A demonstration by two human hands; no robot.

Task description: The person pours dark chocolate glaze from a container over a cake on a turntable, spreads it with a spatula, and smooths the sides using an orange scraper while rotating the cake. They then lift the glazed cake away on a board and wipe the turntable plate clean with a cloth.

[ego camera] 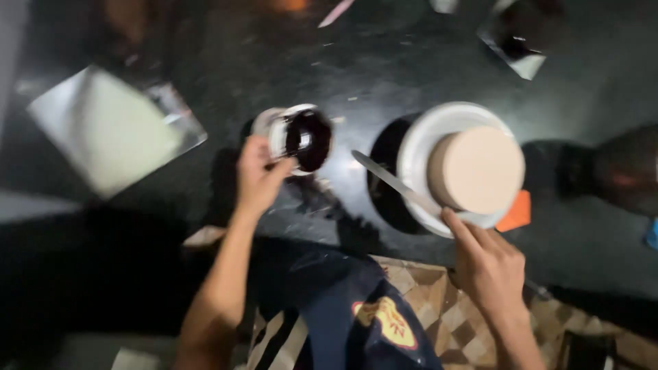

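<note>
- Dark countertop (384, 62) has open room between the two hands, and more bare surface beyond the left hand's (259, 175) fingertips.
- Everything's motion-blurred. The small white bowl (296, 137) has something dark inside, can't tell what.
- Left hand is closed around the bowl's near rim, thumb hooked over it.
- Right hand (488, 264) grips a long spatula (394, 181), index finger stretched along it, blade touching the plate (418, 147) under the round pale cake (476, 168) just ahead of its fingers.
</note>
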